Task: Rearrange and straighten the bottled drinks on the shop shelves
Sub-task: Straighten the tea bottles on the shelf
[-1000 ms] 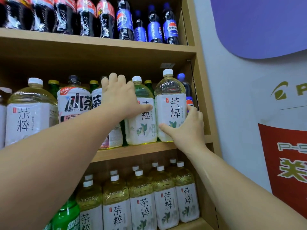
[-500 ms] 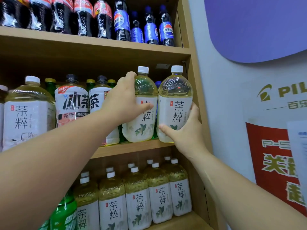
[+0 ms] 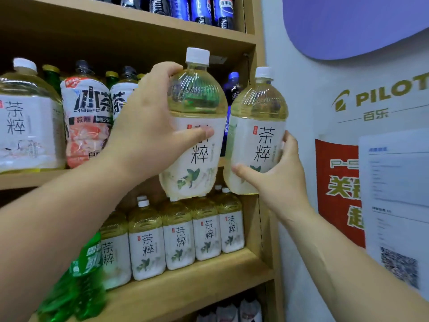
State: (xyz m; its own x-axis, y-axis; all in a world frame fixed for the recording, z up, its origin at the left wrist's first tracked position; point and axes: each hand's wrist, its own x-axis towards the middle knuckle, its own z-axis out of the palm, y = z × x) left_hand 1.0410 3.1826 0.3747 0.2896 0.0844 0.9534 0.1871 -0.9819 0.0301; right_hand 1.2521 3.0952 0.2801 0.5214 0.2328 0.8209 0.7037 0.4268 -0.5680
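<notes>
Shop shelf [image 3: 27, 180], right end: left bottle [image 3: 197, 101] gripped in left hand [image 3: 148, 126], right bottle [image 3: 257, 126] in right hand [image 3: 276, 180], both off shelf; next, reseat upright.

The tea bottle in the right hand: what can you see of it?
The tea bottle is clear ribbed plastic, nearly full of pale yellow-green drink, with a white cap. Its white label bears black Chinese characters, a red mark and a green leaf sprig. It hangs in the air, top tilted right; the right hand grips its lower half, thumb across the front.
</notes>
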